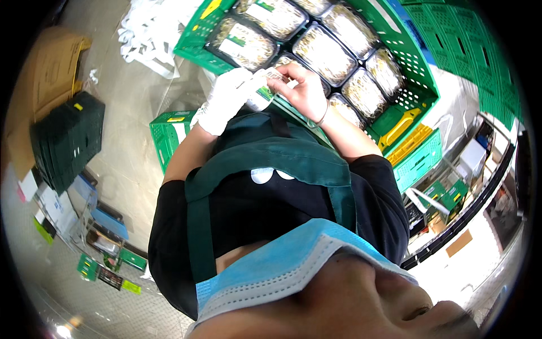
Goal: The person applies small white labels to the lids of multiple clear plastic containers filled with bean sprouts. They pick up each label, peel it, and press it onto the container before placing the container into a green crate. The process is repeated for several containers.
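Note:
My left hand (224,99), in a white glove, grips a white-and-green label strip (263,93), perhaps part of a roll. My right hand (302,87), bare with a thin band at the wrist, pinches the strip's upper end between thumb and fingers. Both hands are over the near edge of a green plastic crate (417,76). Inside it lie several black trays of sprouts under clear film (326,55). A tray at the upper left (245,44) bears a white-and-green label, as does the one beside it (273,17). The middle tray shows no label.
A heap of white strips (154,29) lies on the floor at the upper left. Another green crate (169,127) stands beside my left forearm. Stacked green crates (465,51) rise at the upper right. Folded dark crates (67,140) and a cardboard box (57,68) stand far left.

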The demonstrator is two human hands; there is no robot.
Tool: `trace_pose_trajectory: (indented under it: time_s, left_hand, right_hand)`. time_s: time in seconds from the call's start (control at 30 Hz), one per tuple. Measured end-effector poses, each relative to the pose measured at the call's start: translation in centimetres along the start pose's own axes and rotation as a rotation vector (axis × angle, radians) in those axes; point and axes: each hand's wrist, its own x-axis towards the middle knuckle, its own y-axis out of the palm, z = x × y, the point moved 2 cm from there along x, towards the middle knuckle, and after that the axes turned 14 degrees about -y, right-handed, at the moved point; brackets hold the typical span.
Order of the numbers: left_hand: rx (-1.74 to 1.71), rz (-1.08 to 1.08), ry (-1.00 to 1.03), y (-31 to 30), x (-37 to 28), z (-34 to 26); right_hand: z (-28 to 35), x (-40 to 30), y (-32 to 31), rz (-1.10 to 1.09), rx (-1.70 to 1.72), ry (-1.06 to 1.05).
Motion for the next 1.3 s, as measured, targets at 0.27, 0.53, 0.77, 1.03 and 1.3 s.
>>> trace_pose_trajectory:
  time_s: [0.27, 0.53, 0.77, 1.03, 1.3]
  left_hand:
    - [-0.275, 0.120, 0.019, 1.1, 0.2, 1.0]
    - [-0.147, -0.122, -0.313, -0.6, -0.7, 2.7]
    - [-0.291, -0.027, 0.004, 1.5, -1.2, 0.1]
    - [-0.142, 0.221, -0.037, 2.7, -1.1, -0.6]
    - [-0.027, 0.219, 0.053, 1.4, -1.3, 2.5]
  right_hand:
    - [-17.9, 3.6, -14.9, 0.076, -1.056, 0.331]
    - [-23.8, -0.3, -13.2, -0.023, -1.360, 0.097]
    - [-11.8, 0.0, -11.6, 0.043, -0.701, 0.465]
    - [0.5, -4.0, -1.6, 0.023, 0.119, 0.002]
    - [-9.4, -2.3, -7.8, -0.079, -0.707, 0.206]
